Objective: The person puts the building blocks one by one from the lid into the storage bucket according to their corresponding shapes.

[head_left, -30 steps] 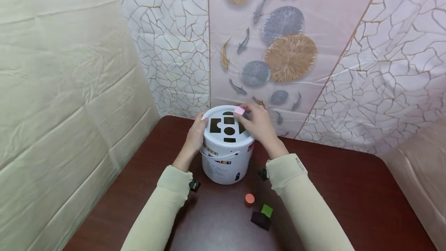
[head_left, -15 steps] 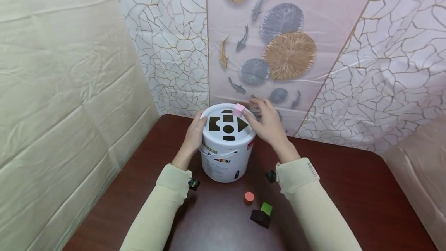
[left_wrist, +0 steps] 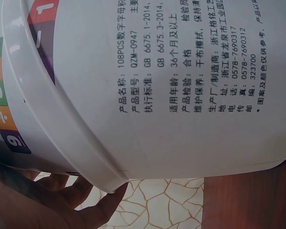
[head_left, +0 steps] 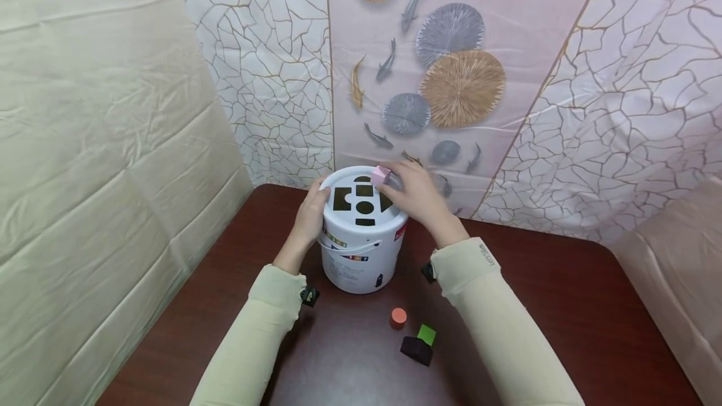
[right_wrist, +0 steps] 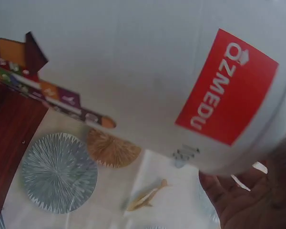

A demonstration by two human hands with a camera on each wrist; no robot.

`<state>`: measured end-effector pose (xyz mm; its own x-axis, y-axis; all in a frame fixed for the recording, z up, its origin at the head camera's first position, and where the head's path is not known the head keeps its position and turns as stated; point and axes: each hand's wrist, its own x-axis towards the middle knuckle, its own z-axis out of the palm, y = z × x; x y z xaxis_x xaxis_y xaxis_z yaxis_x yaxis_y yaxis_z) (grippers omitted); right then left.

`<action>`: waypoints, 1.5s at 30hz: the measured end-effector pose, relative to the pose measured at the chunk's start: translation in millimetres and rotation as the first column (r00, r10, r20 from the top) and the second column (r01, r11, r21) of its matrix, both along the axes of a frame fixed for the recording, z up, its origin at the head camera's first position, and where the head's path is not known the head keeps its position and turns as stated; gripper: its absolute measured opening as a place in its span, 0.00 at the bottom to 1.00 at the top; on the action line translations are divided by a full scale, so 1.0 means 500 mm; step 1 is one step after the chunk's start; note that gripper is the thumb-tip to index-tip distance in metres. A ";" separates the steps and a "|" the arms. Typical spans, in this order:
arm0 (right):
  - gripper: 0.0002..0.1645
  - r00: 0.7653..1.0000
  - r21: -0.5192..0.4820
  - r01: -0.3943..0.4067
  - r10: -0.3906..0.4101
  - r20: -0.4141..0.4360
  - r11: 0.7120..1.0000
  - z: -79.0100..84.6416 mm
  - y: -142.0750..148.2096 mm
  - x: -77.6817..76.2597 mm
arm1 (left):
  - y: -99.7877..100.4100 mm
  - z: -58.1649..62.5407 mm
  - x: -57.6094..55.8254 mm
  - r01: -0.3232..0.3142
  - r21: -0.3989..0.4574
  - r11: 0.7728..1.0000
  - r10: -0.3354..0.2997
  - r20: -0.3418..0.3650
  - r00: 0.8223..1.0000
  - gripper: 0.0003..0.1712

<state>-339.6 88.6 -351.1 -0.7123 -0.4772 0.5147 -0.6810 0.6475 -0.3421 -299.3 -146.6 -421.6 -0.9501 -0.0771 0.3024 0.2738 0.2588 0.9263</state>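
A white bucket (head_left: 361, 262) stands upright, its lid (head_left: 376, 207) cut with shaped holes, among them a square, a circle and a triangle. My left hand (head_left: 309, 213) grips the bucket's left side, thumb over the lid's edge. In the left wrist view its fingers (left_wrist: 102, 210) reach the white handle (left_wrist: 71, 129). Over the back right of the lid, my right hand (head_left: 414, 193) pinches a pink cube (head_left: 380, 175) between thumb and fingers, partly covering the triangular hole. The right wrist view shows that hand (right_wrist: 250, 200) beyond the bucket's printed side; the cube is hidden there.
In front of the bucket, an orange-red cylinder (head_left: 397, 318) stands on the dark red table (head_left: 333, 356). Right of it a green block (head_left: 427, 334) touches a black block (head_left: 417, 350). Patterned cloth (head_left: 282, 80) hangs behind the table.
Half a second ago the right fingers were spread off the pink cube, with the thumb near it; now they close on it again. The left hand stays on the bucket; the view shifts slightly.
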 end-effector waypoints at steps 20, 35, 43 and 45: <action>0.10 0.850 -0.153 -0.472 0.402 -0.342 0.868 -0.090 0.059 0.165 | 0.000 -0.001 0.003 0.005 -0.017 1.000 -0.005 0.013 1.000 0.30; 0.14 0.946 0.186 -0.285 0.244 0.213 0.940 -0.300 0.171 0.347 | -0.008 0.005 0.000 0.010 -0.012 1.000 -0.010 -0.003 1.000 0.31; 0.18 0.918 0.362 -0.383 0.306 0.253 0.850 -0.274 0.147 0.344 | -0.007 0.001 0.000 0.003 -0.004 1.000 -0.003 0.004 1.000 0.30; 0.19 0.888 0.308 -0.437 0.351 0.298 0.845 -0.253 0.139 0.342 | -0.007 0.000 0.001 0.010 -0.004 1.000 -0.010 0.011 1.000 0.30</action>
<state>-168.6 158.1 -477.7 -0.4979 -0.8607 0.1063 -0.8385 0.4464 -0.3125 -298.8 -149.9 -421.5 -0.9539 -0.0662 0.2927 0.2667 0.2599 0.9281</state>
